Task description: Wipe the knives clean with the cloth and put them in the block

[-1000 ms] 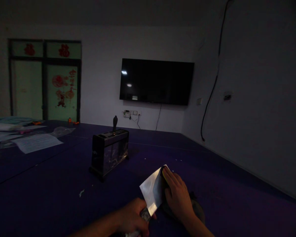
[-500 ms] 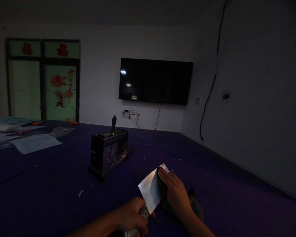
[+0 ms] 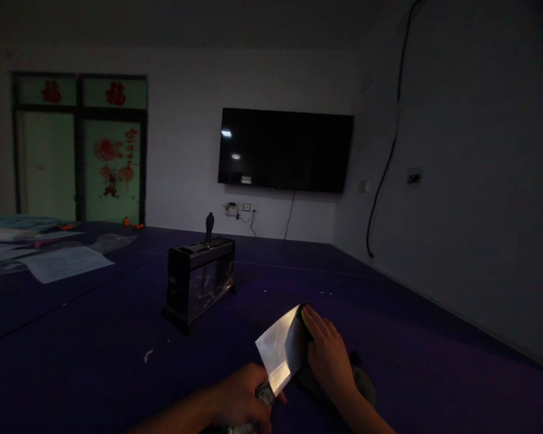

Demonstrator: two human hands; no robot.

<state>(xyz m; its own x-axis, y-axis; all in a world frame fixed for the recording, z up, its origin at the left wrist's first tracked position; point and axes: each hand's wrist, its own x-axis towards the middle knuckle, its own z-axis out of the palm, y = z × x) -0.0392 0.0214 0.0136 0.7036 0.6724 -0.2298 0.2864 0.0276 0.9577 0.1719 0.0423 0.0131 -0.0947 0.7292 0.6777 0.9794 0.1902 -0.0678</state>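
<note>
Overall, a dim room is shown; clock positions are read from the view's centre. Purple surface (image 3: pixel 131 337), strewn with pale scraps; papers (image 3: pixel 67 265) laid at nine. Television (image 3: pixel 285 150), wall-mounted, twelve. Doors (image 3: pixel 111 175), glazed, between nine and ten. Cleaver (image 3: pixel 278 346), six: its handle is grasped, and largely covered, by the left hand (image 3: pixel 243 398). Dark pad (image 3: pixel 304 316), yellow-edged: held against the blade by the right hand (image 3: pixel 329 358), mostly hidden. Dark bundle (image 3: pixel 366 386), five: part-masked by the right wrist, unidentifiable. Holder (image 3: pixel 201 283), eight: one dark handle (image 3: pixel 209 224) seated upright in its top.
</note>
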